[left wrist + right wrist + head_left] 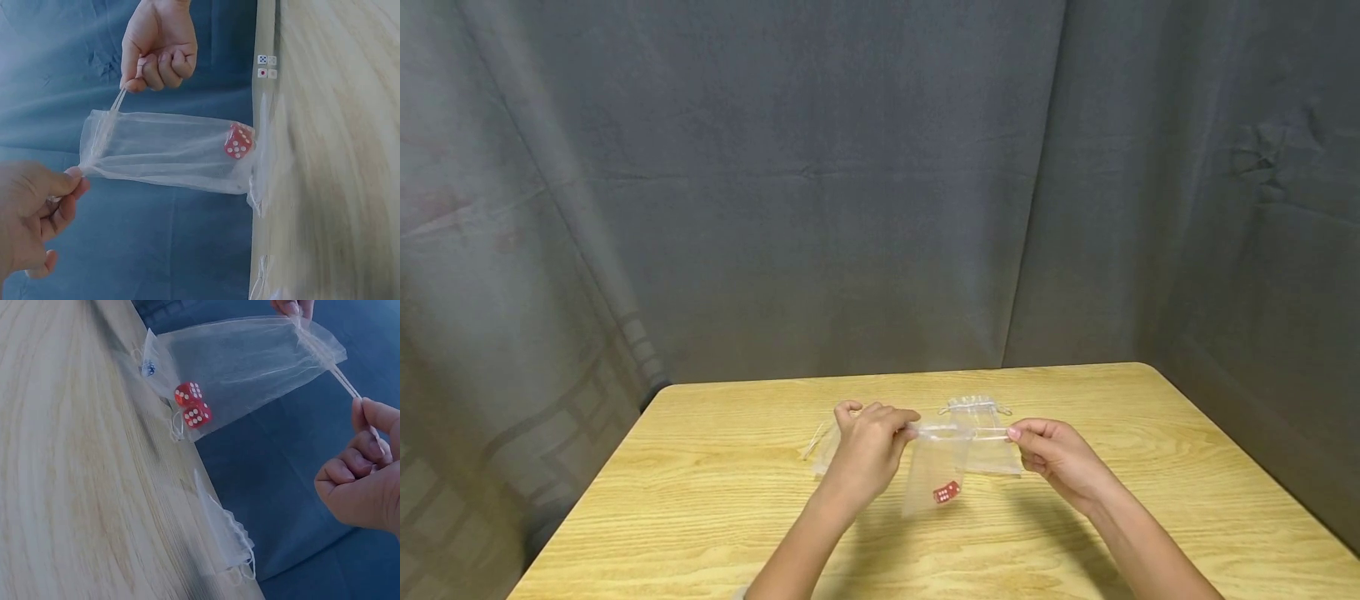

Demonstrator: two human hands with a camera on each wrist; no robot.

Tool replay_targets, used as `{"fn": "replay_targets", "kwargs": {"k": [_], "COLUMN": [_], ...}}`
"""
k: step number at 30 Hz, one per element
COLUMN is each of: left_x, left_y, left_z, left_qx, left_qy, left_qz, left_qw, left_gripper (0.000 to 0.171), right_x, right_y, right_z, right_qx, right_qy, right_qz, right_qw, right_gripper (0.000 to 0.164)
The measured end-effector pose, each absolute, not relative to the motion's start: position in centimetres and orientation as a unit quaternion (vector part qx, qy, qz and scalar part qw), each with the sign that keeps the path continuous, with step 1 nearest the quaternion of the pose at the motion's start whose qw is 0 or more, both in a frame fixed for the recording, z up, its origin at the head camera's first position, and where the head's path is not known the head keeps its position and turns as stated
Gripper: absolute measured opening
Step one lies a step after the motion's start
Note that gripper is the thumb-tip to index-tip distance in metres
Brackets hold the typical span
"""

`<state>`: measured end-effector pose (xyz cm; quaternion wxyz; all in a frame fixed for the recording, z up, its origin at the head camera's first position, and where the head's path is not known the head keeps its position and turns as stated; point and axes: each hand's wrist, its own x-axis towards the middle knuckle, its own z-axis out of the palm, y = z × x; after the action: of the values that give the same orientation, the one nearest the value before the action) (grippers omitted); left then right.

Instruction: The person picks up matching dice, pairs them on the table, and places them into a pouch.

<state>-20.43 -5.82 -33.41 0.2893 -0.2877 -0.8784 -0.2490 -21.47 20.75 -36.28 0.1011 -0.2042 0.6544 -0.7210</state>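
A person's left hand (868,446) and right hand (1063,460) are holding a sheer white mesh drawstring bag (925,482) between them, over the middle of a light wood-grain tabletop (722,525). The left hand is pinching one side of the bag's mouth between thumb and forefinger. The right hand is gripping the thin white drawstring (341,377) between thumb and forefinger, its other fingers curling in toward the palm. The cord is running from the opposite side of the mouth to the right fingertips, so the bag is hanging just beside the left fingertips and a little apart from the right ones.

Two red dice with white pips (197,416) are resting against each other in the bag's lower corner on the right hand's side, well below both hands. Beyond the held bag, toward the tabletop's far edge, a second sheer white drawstring bag (997,458) is lying with its gathered mouth facing that edge. A third sheer white bag (825,452) is lying toward the tabletop's left edge, partly hidden behind the left hand. Dark grey curtains (812,208) are hanging behind the far edge.
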Motion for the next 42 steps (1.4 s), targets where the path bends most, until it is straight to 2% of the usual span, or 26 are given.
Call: {"fn": "replay_targets", "kwargs": {"k": [4, 8, 20, 35, 42], "left_x": [-20.4, -20.5, -20.7, -20.7, -20.8], "left_y": [-5.7, -5.8, -6.4, -6.5, -6.8], "left_z": [-33.5, -33.6, -33.6, -33.5, -33.6], "left_qx": [-0.268, -0.252, -0.244, -0.233, -0.218], "left_qy": [-0.878, -0.878, -0.867, -0.870, -0.877], "left_qz": [-0.265, -0.274, -0.254, -0.257, -0.255], "left_qw": [0.295, 0.302, 0.352, 0.350, 0.343], "left_gripper": [0.023, 0.023, 0.003, 0.003, 0.005], "right_x": [-21.4, -21.4, -21.4, -21.2, -21.1], "right_y": [21.0, 21.4, 22.6, 23.3, 23.3], "right_z": [-36.2, -36.2, -35.6, -35.6, -35.7], "right_qx": [-0.192, -0.179, -0.165, -0.147, -0.117], "right_qy": [0.657, 0.659, 0.657, 0.639, 0.628], "right_qz": [-0.724, -0.727, -0.735, -0.755, -0.768], "right_qw": [0.087, 0.066, 0.032, -0.001, -0.043], "right_gripper": [0.027, 0.027, 0.028, 0.028, 0.030]}}
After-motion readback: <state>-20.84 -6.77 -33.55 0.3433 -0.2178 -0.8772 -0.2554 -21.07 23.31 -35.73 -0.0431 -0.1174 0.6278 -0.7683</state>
